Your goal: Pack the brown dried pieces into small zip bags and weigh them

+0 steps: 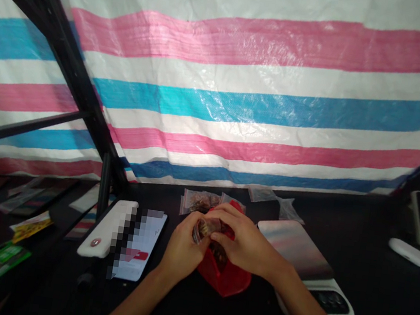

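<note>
Between the fingers of both my hands is a small clear plastic bag [207, 226] with brownish bits in it. My left hand [182, 247] curls round its left side, fingers closed. My right hand [247, 240] pinches it from the right with thumb and fingertips. Directly under the hands lies an open red plastic bag [226, 284], with dark brown loose pieces showing inside. The hands partly cover its opening. Just behind are several small clear bags [199, 201] with brownish contents.
Flat clear bags [262, 194] lie by the striped sheet [280, 105]. A digital scale [295, 242] stands right of the red bag. To the left are a lit phone [147, 253], a white case-like object [106, 229], a green packet [4, 260] and a yellow packet [33, 226].
</note>
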Action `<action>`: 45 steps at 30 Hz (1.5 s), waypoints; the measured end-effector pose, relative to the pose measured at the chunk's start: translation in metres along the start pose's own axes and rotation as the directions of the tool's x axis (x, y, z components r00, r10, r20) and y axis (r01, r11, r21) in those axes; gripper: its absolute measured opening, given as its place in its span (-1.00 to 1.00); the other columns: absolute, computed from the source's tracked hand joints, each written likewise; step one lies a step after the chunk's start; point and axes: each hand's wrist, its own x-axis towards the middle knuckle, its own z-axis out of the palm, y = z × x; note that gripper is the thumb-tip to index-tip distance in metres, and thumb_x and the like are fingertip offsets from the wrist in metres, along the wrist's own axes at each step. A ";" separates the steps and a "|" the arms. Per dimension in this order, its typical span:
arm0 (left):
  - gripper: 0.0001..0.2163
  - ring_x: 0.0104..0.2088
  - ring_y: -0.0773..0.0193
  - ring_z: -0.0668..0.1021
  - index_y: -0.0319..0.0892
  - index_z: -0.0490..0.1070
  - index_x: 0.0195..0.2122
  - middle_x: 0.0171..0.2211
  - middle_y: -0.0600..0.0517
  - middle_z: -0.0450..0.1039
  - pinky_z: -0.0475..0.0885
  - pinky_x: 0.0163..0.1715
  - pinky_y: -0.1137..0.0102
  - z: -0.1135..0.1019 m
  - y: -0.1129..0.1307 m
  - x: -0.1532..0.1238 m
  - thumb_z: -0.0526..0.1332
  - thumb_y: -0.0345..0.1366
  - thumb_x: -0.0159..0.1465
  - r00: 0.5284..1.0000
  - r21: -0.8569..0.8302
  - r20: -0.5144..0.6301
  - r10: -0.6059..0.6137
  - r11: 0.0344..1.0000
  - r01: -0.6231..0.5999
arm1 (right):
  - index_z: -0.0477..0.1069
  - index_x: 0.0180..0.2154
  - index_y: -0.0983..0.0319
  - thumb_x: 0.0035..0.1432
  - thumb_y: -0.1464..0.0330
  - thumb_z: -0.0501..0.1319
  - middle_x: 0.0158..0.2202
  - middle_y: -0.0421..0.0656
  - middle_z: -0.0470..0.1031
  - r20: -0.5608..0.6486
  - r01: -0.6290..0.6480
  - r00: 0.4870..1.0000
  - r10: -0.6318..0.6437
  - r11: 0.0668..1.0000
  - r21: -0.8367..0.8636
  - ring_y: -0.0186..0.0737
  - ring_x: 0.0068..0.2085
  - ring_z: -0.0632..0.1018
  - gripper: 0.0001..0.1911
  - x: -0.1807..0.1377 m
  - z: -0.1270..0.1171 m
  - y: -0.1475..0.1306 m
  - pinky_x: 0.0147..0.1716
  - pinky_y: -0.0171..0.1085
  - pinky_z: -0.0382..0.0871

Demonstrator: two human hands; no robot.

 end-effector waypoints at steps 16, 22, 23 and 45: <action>-0.89 -0.34 0.26 0.49 -0.11 0.31 -0.35 -0.38 0.11 0.42 0.33 -0.32 0.41 -0.001 -0.004 0.002 0.20 -0.46 0.18 0.999 0.077 -0.054 0.000 0.997 0.005 | 0.48 -0.06 0.11 0.15 0.61 0.23 -0.06 -0.17 0.51 -0.010 -0.019 1.000 0.019 0.999 -0.031 -0.17 -0.03 0.52 -0.62 0.002 -0.001 0.006 0.04 -0.17 0.38; -0.84 -0.37 0.29 0.44 -0.11 0.28 -0.37 -0.39 0.12 0.34 0.31 -0.33 0.42 -0.003 -0.004 0.003 0.16 -0.54 0.11 0.990 0.106 -0.136 0.037 0.994 -0.023 | 0.47 -0.09 0.15 0.15 0.54 0.24 -0.13 -0.15 0.55 0.036 -0.130 0.991 0.132 0.989 -0.070 -0.15 -0.12 0.54 -0.70 -0.003 -0.016 0.018 -0.07 -0.18 0.40; -0.83 -0.37 0.29 0.43 -0.11 0.28 -0.36 -0.40 0.12 0.32 0.31 -0.33 0.42 -0.004 -0.004 0.004 0.15 -0.54 0.11 0.988 0.114 -0.150 0.043 0.993 -0.026 | 0.48 -0.11 0.15 0.15 0.52 0.25 -0.14 -0.15 0.55 0.051 -0.164 0.984 0.170 0.981 -0.102 -0.15 -0.14 0.54 -0.73 -0.004 -0.018 0.022 -0.10 -0.19 0.40; -0.91 -0.36 0.24 0.45 -0.08 0.20 -0.31 -0.38 0.10 0.30 0.33 -0.31 0.36 -0.004 0.000 0.002 0.13 -0.35 0.33 0.982 0.230 -0.189 -0.016 0.971 0.060 | 0.52 -0.02 0.13 0.18 0.38 0.31 0.04 -0.09 0.50 0.150 -0.195 0.958 0.244 0.940 -0.280 -0.04 0.08 0.50 -0.69 -0.009 -0.027 0.028 0.16 -0.11 0.31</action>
